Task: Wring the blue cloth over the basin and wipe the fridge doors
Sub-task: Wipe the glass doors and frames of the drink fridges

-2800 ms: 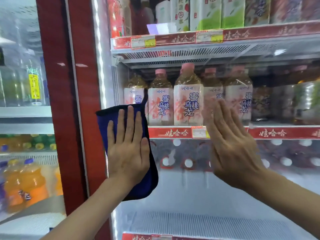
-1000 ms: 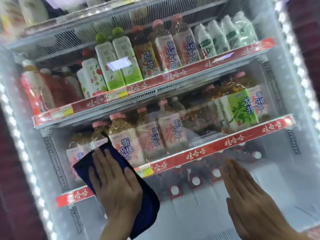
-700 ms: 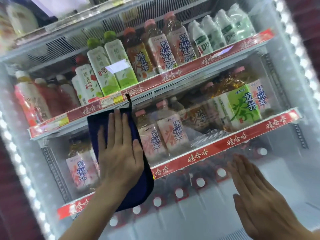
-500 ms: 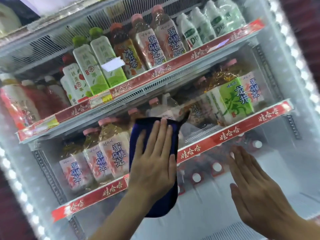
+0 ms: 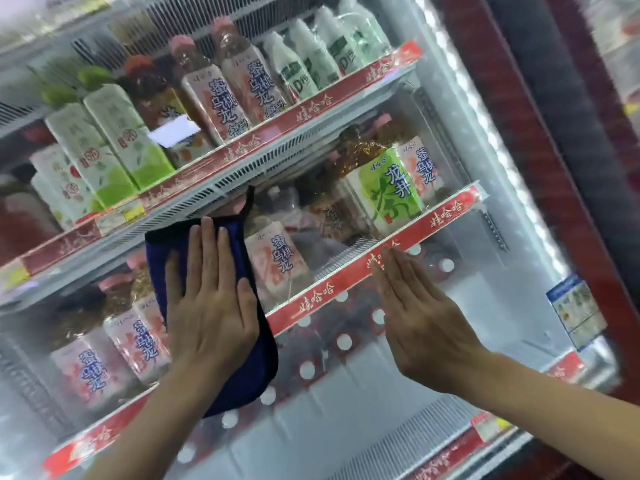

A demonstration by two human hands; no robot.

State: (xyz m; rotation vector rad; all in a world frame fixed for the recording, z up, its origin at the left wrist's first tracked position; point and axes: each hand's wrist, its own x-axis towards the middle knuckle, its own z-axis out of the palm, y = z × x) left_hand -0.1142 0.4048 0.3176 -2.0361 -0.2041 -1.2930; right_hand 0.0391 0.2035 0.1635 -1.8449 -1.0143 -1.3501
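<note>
My left hand point(image 5: 211, 306) lies flat, fingers together, pressing the dark blue cloth point(image 5: 252, 368) against the glass fridge door point(image 5: 485, 265). The cloth sits at the middle-left of the glass, and its black hanging loop sticks up at the top. My right hand point(image 5: 419, 320) rests flat and empty on the glass to the right of the cloth, fingers straight and pointing up-left. No basin is in view.
Behind the glass stand red-edged shelves point(image 5: 374, 268) with several drink bottles and cartons point(image 5: 388, 188). A lit white strip and the red door frame point(image 5: 540, 174) run down the right side. A small sticker point(image 5: 576, 311) sits low on the right of the glass.
My left hand has slid the cloth over the glass, up, then right, and now it sits slightly lower left again. The right hand stays flat on the glass. The view has swung right.
</note>
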